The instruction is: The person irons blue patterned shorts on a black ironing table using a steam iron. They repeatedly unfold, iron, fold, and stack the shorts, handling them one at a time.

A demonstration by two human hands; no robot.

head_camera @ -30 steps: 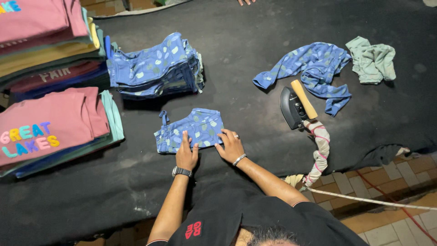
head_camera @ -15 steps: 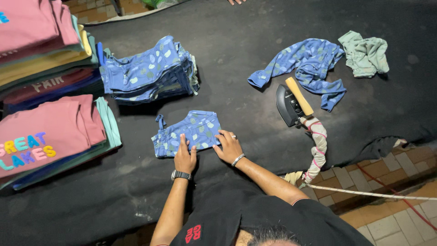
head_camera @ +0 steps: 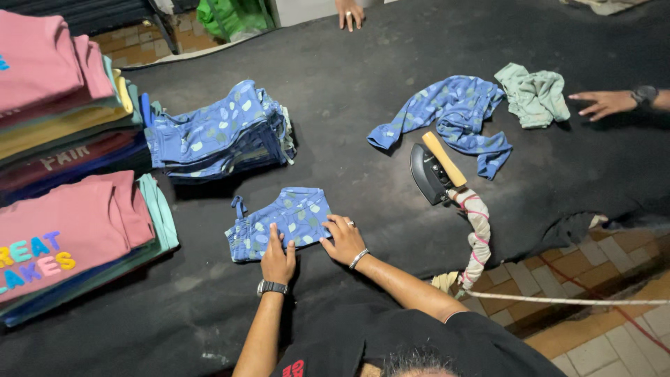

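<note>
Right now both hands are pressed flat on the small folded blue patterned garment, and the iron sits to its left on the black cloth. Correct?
Not quite. The left hand and right hand do rest on the folded blue garment, but the iron sits to its right, not its left, on the black cloth. The head view shows this.

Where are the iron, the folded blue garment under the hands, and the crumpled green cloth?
iron (head_camera: 427, 174), head view, on its dark body.
folded blue garment (head_camera: 283, 218), head view, on its patterned top face.
crumpled green cloth (head_camera: 534, 95), head view, on its middle folds.
</note>
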